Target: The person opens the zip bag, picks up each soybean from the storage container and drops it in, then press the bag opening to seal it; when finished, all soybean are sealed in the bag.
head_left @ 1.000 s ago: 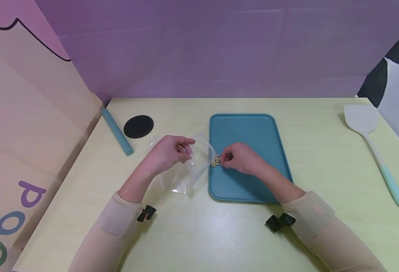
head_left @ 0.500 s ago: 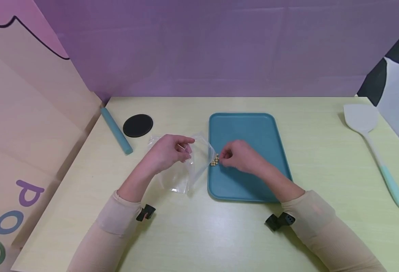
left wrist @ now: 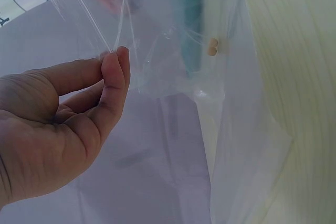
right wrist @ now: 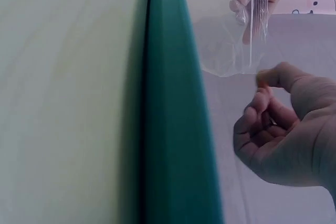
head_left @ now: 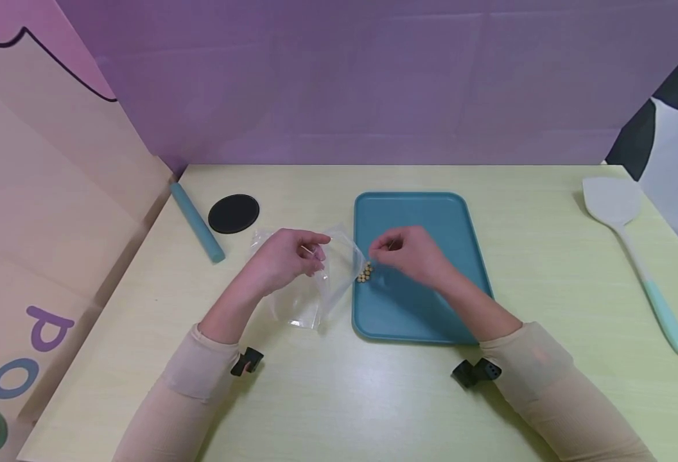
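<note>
In the head view my left hand (head_left: 289, 260) holds up a clear plastic bag (head_left: 301, 308); the left wrist view shows thumb and fingertips pinching its rim. Two small tan beans (left wrist: 212, 47) show through the film there. My right hand (head_left: 411, 256) is over the left part of a blue tray (head_left: 431, 215), near the bag's mouth. Between thumb and forefinger it pinches one small tan bean (right wrist: 261, 79), as the right wrist view shows. A small heap of round tan beans (head_left: 365, 273) lies at the tray's left edge, below the right fingertips.
A black round coaster (head_left: 234, 213) and a blue stick (head_left: 197, 222) lie at the back left of the table (head_left: 339, 398). On the right lies a white spatula (head_left: 612, 199) with a mint handle. A purple backdrop (head_left: 362, 83) stands behind the table.
My right hand has risen a little off the bean heap and moved slightly toward the bag. The left hand and bag hold nearly still.
</note>
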